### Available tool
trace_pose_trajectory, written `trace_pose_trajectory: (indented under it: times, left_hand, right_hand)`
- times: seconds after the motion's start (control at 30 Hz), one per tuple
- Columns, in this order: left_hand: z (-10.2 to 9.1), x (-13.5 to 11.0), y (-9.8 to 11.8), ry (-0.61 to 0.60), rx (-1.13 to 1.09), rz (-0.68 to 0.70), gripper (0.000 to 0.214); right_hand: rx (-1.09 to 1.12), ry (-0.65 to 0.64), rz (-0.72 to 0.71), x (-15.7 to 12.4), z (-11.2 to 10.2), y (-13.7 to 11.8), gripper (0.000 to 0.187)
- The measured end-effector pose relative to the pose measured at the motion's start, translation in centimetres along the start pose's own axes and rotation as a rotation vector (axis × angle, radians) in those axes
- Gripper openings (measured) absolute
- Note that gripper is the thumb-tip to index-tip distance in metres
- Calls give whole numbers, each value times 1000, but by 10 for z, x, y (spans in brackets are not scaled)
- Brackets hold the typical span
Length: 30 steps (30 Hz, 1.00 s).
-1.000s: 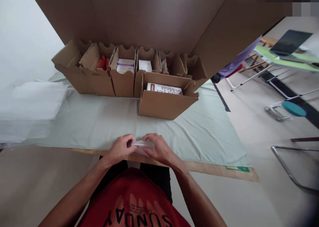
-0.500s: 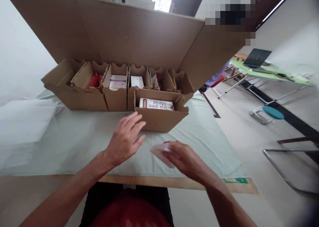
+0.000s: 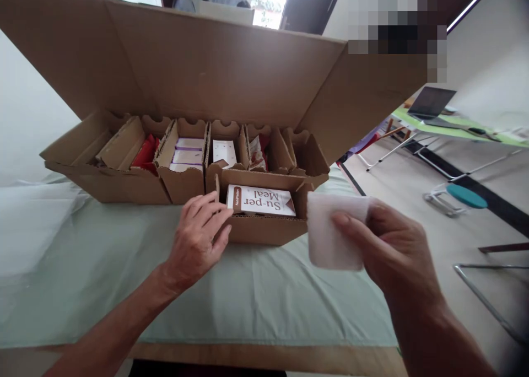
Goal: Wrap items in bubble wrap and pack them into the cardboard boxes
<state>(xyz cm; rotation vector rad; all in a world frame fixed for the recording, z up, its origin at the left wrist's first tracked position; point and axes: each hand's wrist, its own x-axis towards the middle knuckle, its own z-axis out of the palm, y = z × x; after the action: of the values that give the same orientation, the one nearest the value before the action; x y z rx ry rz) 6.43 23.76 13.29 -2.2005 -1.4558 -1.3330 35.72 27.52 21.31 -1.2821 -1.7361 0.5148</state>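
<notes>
My right hand (image 3: 392, 250) is raised above the table's right side, pinching a white foam pad (image 3: 328, 231) between thumb and fingers. My left hand (image 3: 198, 239) is open, fingers spread, resting against the front left corner of a small cardboard box (image 3: 264, 228). Inside that box lies a white and brown "Su-per Meal" carton (image 3: 262, 200). Behind it stands a large open cardboard case (image 3: 124, 184) with divided compartments holding red packets (image 3: 145, 151) and white boxes (image 3: 185, 155).
A pale green cloth (image 3: 248, 294) covers the table, whose wooden front edge (image 3: 268, 357) shows below. The case's tall flap (image 3: 198, 63) rises behind. White sheets (image 3: 25, 228) lie at left. To the right are a teal stool (image 3: 463, 196), a laptop (image 3: 432, 102) and metal chair legs.
Both hands were together at the table edge on a clear wrap. The left hand reached forward to the small box; the right hand lifted up holding the white pad.
</notes>
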Motion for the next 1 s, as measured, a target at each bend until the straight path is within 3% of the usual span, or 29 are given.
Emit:
trace_pose_trajectory:
  times: [0.13,0.3,0.43,0.6,0.73,0.87,1.0]
  left_hand:
    - [-9,6,20,90,-203,-201,28]
    - [-24,2,49,-131,-778,-645,37]
    - [-28,-10,55,-209,-1004,-839,28]
    - [-34,-29,55,-224,-1156,-865,32]
    - [-32,-41,53,-193,-1187,-826,28]
    - [-31,-45,42,-129,-1266,-809,27]
    - [-41,-42,30,-333,-1411,-849,32]
  right_hand:
    - [208,-125,11,11,30,-24,20]
    - [428,-293,-2,-2,70,-47,26]
    - [451,-372,-33,-22,83,-48,27]
    - [337,-558,-81,-44,84,-43,25]
    - [302,-564,-132,-55,87,-43,17]
    - [392,-568,-245,-58,86,-44,23]
    - [361,-590,-352,-62,85,-36,32]
